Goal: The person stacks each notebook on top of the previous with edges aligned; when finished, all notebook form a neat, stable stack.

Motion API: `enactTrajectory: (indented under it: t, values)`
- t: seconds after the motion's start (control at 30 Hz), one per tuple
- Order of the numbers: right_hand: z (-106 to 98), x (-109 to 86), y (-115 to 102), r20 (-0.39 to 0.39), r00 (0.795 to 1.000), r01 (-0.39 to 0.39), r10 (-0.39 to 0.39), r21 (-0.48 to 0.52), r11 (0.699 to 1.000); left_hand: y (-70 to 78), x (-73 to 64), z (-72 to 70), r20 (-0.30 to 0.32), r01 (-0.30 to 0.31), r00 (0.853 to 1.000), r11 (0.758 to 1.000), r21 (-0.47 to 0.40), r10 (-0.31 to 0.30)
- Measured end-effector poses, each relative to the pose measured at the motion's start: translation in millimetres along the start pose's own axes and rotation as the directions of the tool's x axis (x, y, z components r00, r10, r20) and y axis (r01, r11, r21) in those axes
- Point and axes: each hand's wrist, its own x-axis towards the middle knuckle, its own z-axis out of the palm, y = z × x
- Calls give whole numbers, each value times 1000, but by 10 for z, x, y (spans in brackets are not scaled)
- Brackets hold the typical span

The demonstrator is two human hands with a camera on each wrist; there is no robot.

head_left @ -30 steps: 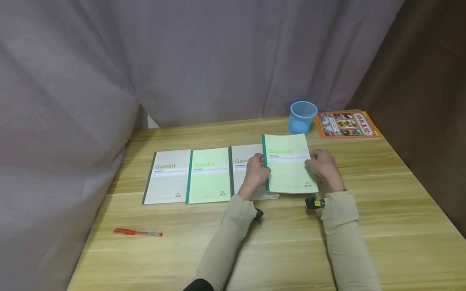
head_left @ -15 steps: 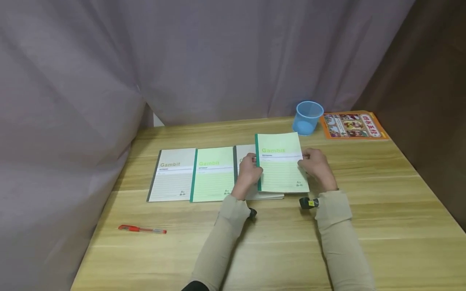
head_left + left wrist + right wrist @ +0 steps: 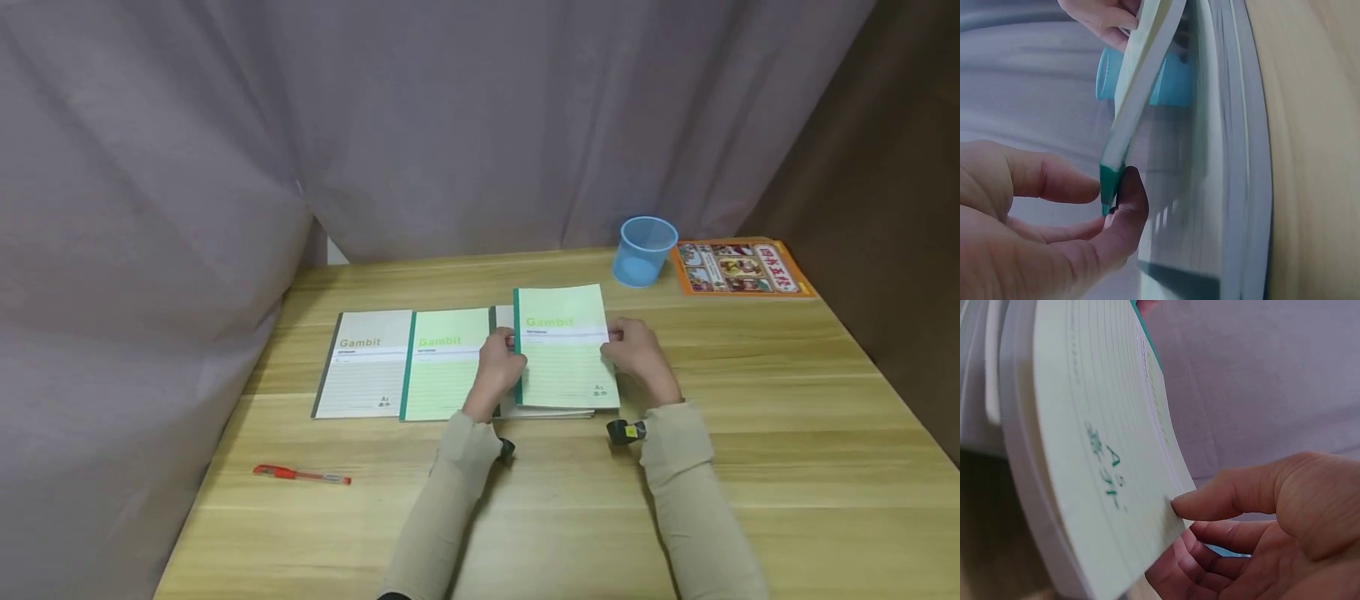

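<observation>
A green notebook (image 3: pixel 562 367) with a dark green spine is held up over a grey-spined notebook (image 3: pixel 507 408), covering most of it. My left hand (image 3: pixel 497 368) pinches its spine edge; in the left wrist view, thumb and fingers close on the green spine (image 3: pixel 1110 187). On the opposite edge, my right hand (image 3: pixel 637 357) grips with the thumb on the cover and fingers beneath, as the right wrist view shows. To the left lie another green notebook (image 3: pixel 446 375) and a grey-spined notebook (image 3: pixel 363 375), side by side in a row.
A blue cup (image 3: pixel 645 252) stands at the back of the wooden table (image 3: pixel 570 517), beside an orange picture book (image 3: pixel 742 268). A red pen (image 3: pixel 300 475) lies at the front left. Grey curtains (image 3: pixel 450 125) hang behind the table.
The held green notebook has shifted left with both hands, coming further over the grey-spined notebook below. Both hands keep their hold. The head view has turned slightly, moving everything else rightward in it.
</observation>
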Motion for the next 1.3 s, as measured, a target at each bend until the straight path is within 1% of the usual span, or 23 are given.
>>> enactTrajectory:
  t: [0.23, 0.33, 0.57, 0.7, 0.77, 0.93, 1.0, 1.13, 1.3]
  values:
    - [128, 7, -63, 0, 1000, 28, -28, -15, 999, -115, -3, -97, -15, 18, 1000, 1000, 17, -18]
    - [195, 17, -88, -6, 1000, 31, -31, -18, 999, -163, 4, -135, -22, 11, 1000, 1000, 25, -11]
    - [334, 45, -126, -37, 998, 44, -45, -22, 999, -238, 6, -213, -43, 11, 999, 1000, 9, -11]
    - [367, 56, -148, -36, 999, 34, -35, -25, 999, -265, 20, -250, -53, -12, 999, 1000, -1, 12]
    - [374, 62, -156, -30, 999, 26, -26, -24, 999, -271, 27, -263, -53, -17, 998, 1000, -2, 17]
    - [378, 63, -148, -10, 1000, 2, -2, -7, 1000, -288, 50, -270, -41, -5, 999, 1000, 19, 6]
    - [380, 53, -136, 2, 1000, -10, 10, -1, 1000, -297, 53, -265, -26, 4, 1000, 1000, 30, -3]
    - [380, 63, -110, 15, 1000, -10, 11, -9, 1000, -296, 65, -259, -5, 9, 1000, 999, 50, -8]
    - [390, 91, -88, 29, 999, -22, 22, -10, 1000, -311, 81, -267, 2, -7, 1000, 998, 69, 7]
